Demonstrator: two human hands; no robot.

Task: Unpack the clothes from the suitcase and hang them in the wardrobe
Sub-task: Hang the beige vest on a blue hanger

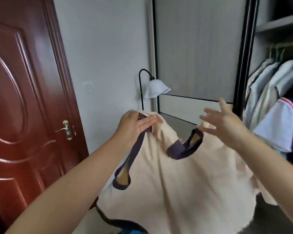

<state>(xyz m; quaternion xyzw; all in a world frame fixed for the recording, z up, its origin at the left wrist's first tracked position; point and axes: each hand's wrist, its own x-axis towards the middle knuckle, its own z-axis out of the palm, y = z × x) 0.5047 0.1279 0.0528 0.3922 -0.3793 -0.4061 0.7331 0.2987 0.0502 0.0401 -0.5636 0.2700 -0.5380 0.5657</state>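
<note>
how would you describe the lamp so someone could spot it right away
Find the dark red door on the left, then follow the pale wall right to the wardrobe's sliding panel. The lamp stands between them: a curved black stem with the only white, bell-shaped shade.

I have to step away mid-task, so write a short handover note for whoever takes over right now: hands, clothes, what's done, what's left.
Left hand: grips the cream garment by its dark-trimmed shoulder, holding it up.
Right hand: open, fingers spread at the other shoulder, gripping nothing.
No hanger shows on this garment.
Wardrobe: open at the right, several hung shirts already on the rail.
Suitcase: out of view.
Left: put this garment on a hanger, hang it, then check the suitcase for more.
</note>
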